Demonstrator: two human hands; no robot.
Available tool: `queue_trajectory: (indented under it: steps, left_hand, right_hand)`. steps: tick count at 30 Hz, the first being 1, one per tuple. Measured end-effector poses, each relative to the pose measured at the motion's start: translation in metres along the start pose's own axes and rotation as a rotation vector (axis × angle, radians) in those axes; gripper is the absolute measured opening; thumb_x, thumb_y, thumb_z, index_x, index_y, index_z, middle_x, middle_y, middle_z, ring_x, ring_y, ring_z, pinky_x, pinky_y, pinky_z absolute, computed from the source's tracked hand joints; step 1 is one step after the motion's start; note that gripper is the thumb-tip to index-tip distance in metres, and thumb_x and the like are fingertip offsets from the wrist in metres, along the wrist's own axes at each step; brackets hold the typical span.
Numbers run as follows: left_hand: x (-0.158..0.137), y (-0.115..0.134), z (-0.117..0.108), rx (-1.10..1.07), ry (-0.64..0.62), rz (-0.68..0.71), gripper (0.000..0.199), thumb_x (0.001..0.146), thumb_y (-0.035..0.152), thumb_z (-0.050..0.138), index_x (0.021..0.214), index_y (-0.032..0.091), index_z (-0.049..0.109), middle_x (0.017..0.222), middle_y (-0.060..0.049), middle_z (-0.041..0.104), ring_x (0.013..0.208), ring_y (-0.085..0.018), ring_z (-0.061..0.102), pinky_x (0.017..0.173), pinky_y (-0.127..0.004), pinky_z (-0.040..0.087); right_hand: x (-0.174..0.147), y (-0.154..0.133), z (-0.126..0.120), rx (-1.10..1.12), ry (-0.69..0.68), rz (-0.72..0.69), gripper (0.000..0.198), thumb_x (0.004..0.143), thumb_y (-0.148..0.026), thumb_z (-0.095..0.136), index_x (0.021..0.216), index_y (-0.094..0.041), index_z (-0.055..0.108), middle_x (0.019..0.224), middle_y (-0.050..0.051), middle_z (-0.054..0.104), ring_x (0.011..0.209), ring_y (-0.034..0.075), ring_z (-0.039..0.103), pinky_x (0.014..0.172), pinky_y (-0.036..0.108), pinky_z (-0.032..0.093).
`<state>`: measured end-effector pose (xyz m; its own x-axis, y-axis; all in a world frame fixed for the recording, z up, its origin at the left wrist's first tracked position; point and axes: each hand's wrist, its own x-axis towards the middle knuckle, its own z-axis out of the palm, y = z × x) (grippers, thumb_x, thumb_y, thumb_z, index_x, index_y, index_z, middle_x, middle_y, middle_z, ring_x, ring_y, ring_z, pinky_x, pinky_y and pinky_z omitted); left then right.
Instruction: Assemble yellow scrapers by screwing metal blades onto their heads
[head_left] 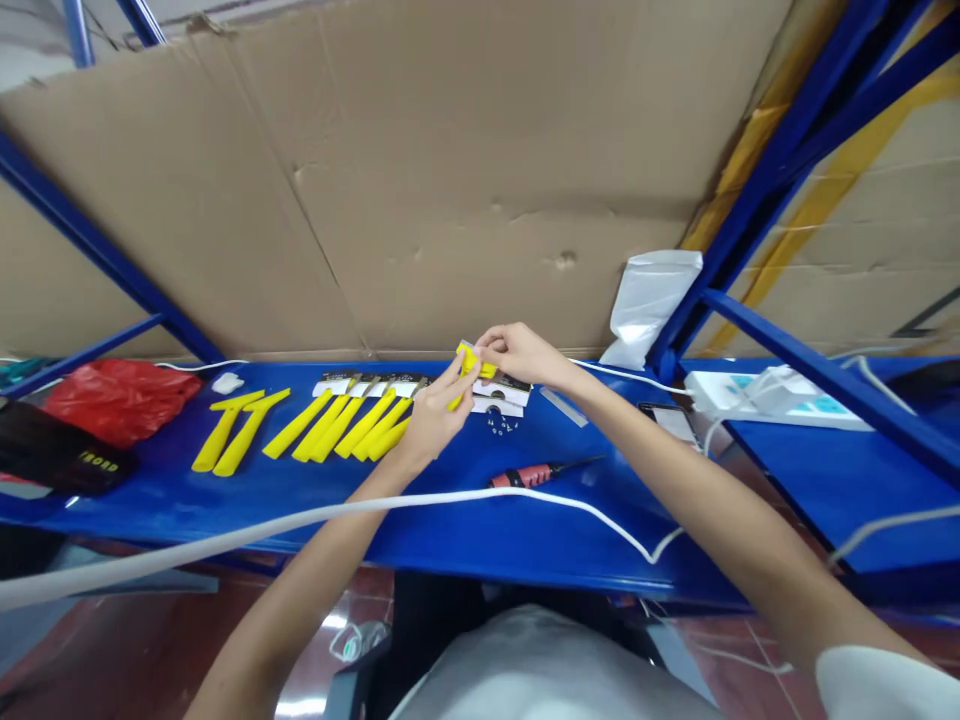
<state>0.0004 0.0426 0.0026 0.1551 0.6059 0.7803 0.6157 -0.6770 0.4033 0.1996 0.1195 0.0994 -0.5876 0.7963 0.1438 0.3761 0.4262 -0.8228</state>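
Observation:
Above the middle of the blue table, my left hand [444,405] is wrapped round a yellow plastic scraper [471,358], its head up and its handle mostly hidden in the palm. My right hand [517,352] pinches at the top end of the same scraper; whatever small part its fingertips hold is hidden. Just below the hands lie several small loose screws [498,422] and white printed cards [506,406]. A red and black screwdriver [525,475] rests nearer the table's front edge. To the left, several yellow handles [330,428] lie in a row beside two T-shaped yellow scrapers [238,432].
A white cable [300,517] runs across the near side. A flat metal strip [564,408] and a phone [670,424] lie to the right, with a white plastic bag [652,305] behind. At far left sits a red bag [124,400]. Cardboard [465,180] closes off the back.

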Motion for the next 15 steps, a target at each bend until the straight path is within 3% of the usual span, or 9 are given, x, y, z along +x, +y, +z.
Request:
queue_trajectory:
  steps: [3,6,8,10,11,13,15]
  left_hand:
    - [-0.001,-0.001,0.000,-0.068,-0.006,-0.038,0.040,0.105,0.023,0.064,0.142,0.017,0.078,0.159,-0.020,0.065,0.129,-0.031,0.077,0.109,-0.041,0.063]
    - [0.002,0.003,0.002,-0.241,0.052,-0.137,0.037,0.102,0.028,0.070,0.137,0.019,0.075,0.155,-0.020,0.068,0.124,-0.029,0.079,0.110,-0.043,0.062]
    - [0.007,0.007,-0.001,-0.454,0.143,-0.271,0.035,0.099,0.032,0.075,0.131,0.019,0.069,0.140,-0.019,0.078,0.107,-0.024,0.083,0.100,-0.040,0.065]
    - [0.015,0.011,-0.008,-0.700,0.210,-0.427,0.036,0.094,0.035,0.081,0.121,0.021,0.061,0.109,-0.011,0.084,0.089,-0.020,0.082,0.085,-0.033,0.065]
    - [0.019,0.013,-0.014,-0.809,0.197,-0.506,0.040,0.092,0.034,0.084,0.120,0.022,0.058,0.101,-0.007,0.083,0.084,-0.018,0.080,0.082,-0.030,0.063]
    - [0.026,0.015,-0.026,-0.999,0.154,-0.643,0.050,0.084,0.033,0.091,0.118,0.024,0.055,0.092,-0.002,0.079,0.073,-0.014,0.075,0.074,-0.026,0.060]
    - [0.031,0.016,-0.036,-1.157,0.122,-0.743,0.056,0.076,0.031,0.094,0.115,0.026,0.055,0.092,0.001,0.075,0.070,-0.011,0.070,0.068,-0.022,0.056]
  right_hand:
    - [-0.042,-0.034,-0.008,-0.220,0.178,-0.073,0.026,0.110,-0.033,0.063,0.123,-0.012,0.071,0.107,0.017,0.085,0.100,0.027,0.080,0.089,0.035,0.059]
    - [-0.124,-0.075,-0.016,-0.337,0.303,-0.177,0.038,0.111,-0.047,0.060,0.136,-0.020,0.070,0.119,0.014,0.083,0.108,0.028,0.078,0.094,0.038,0.059]
    - [-0.187,-0.093,-0.012,-0.310,0.168,-0.159,0.031,0.112,-0.050,0.056,0.123,-0.029,0.076,0.109,0.008,0.083,0.099,0.025,0.078,0.087,0.037,0.061]
    - [-0.238,-0.093,0.005,-0.250,-0.182,-0.086,0.029,0.110,-0.055,0.053,0.110,-0.043,0.080,0.098,0.005,0.080,0.088,0.025,0.077,0.071,0.038,0.061]
    - [-0.254,-0.086,0.019,-0.244,-0.261,-0.072,0.027,0.106,-0.057,0.056,0.101,-0.047,0.080,0.089,0.004,0.077,0.081,0.026,0.076,0.060,0.038,0.058]
    - [-0.266,-0.060,0.057,-0.247,-0.353,-0.053,0.023,0.102,-0.052,0.062,0.090,-0.047,0.080,0.081,0.002,0.074,0.073,0.026,0.075,0.054,0.037,0.055]
    - [-0.256,-0.029,0.104,-0.243,-0.432,-0.021,0.022,0.102,-0.041,0.060,0.094,-0.040,0.080,0.081,0.000,0.075,0.071,0.023,0.075,0.060,0.034,0.060]
